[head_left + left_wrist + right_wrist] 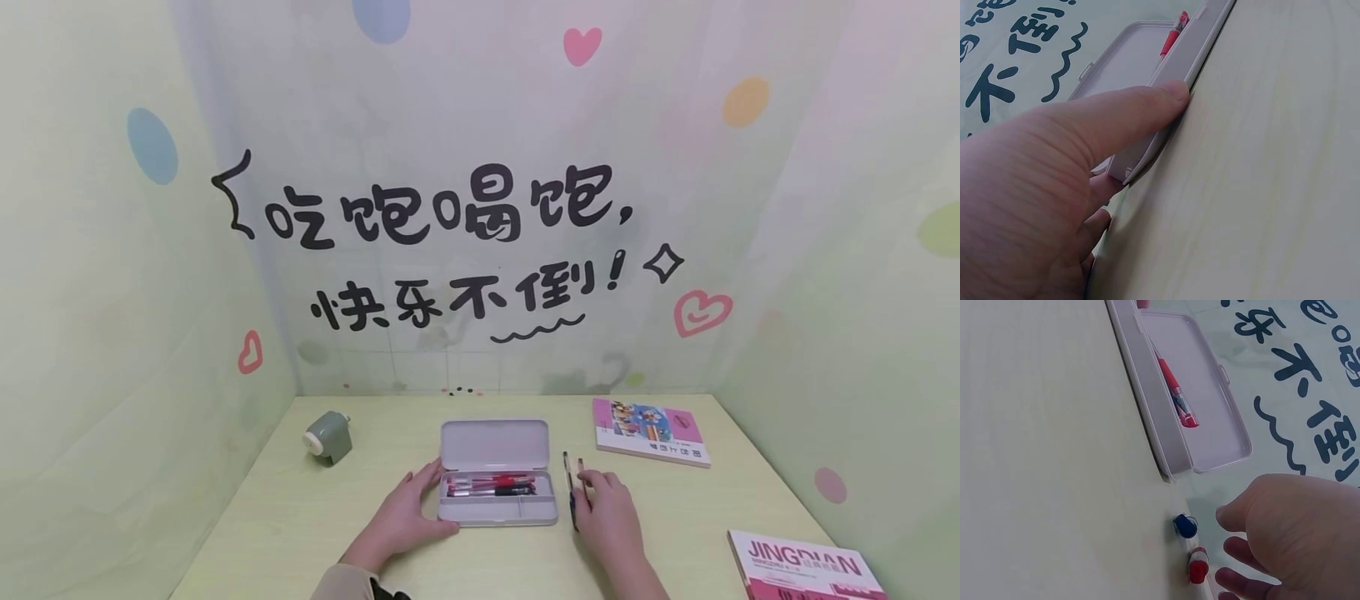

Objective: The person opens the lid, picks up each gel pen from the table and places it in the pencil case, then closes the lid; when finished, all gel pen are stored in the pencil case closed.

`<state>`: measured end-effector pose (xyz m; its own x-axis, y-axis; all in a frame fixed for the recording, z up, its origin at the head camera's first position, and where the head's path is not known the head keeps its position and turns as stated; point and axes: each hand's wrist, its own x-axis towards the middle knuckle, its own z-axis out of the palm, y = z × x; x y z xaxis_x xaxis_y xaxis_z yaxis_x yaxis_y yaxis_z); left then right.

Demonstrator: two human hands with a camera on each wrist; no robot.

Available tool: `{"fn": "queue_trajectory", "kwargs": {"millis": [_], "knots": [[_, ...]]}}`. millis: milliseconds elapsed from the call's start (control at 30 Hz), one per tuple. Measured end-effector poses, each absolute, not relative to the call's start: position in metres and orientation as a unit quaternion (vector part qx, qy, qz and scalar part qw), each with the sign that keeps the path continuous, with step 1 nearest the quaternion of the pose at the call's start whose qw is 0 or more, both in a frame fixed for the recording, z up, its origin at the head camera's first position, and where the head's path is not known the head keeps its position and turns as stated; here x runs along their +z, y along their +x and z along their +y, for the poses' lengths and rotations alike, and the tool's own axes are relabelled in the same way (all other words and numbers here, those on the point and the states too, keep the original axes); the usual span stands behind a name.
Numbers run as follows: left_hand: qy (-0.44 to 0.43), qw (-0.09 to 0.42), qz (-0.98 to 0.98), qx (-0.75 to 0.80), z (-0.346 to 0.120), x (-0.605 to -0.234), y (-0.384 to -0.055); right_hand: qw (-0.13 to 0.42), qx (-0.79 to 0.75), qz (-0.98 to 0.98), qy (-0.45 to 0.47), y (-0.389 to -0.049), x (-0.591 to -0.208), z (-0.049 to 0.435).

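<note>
A pale lilac pencil case (487, 511) lies with its lid (495, 444) raised at the back; several red and black pens (491, 490) lie in its rear compartment. My left hand (405, 512) holds the case at its left end, the thumb (1147, 112) along the front wall and the fingers round the side. To the right of the case, a blue-ended pen (1186, 526) and a red-ended pen (1198, 565) lie side by side on the table. Beside them hovers my right hand (611, 518), its fingers loosely bent and apart from the pen ends in the right wrist view.
A grey-green pencil sharpener (330, 437) stands at the left of the table (277, 517). A pink and white booklet (652, 431) lies at the back right, another (802, 567) at the front right. Printed curtains (487, 375) enclose the table's back and sides.
</note>
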<state>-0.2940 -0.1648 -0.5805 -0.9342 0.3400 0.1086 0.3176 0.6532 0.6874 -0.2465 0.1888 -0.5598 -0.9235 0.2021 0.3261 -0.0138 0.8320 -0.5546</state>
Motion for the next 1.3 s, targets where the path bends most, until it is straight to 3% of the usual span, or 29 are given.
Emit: {"fn": "queue_trajectory", "kwargs": {"millis": [833, 1300], "knots": [[0.175, 0.02, 0.91, 0.375, -0.1646, -0.5804, -0.293, 0.115, 0.257, -0.954, -0.104, -0.2403, -0.5627, 0.1954], [0.172, 0.016, 0.912, 0.372, -0.1643, -0.5814, -0.292, 0.111, 0.253, -0.955, -0.106, -0.2418, -0.5654, 0.1986]]}}
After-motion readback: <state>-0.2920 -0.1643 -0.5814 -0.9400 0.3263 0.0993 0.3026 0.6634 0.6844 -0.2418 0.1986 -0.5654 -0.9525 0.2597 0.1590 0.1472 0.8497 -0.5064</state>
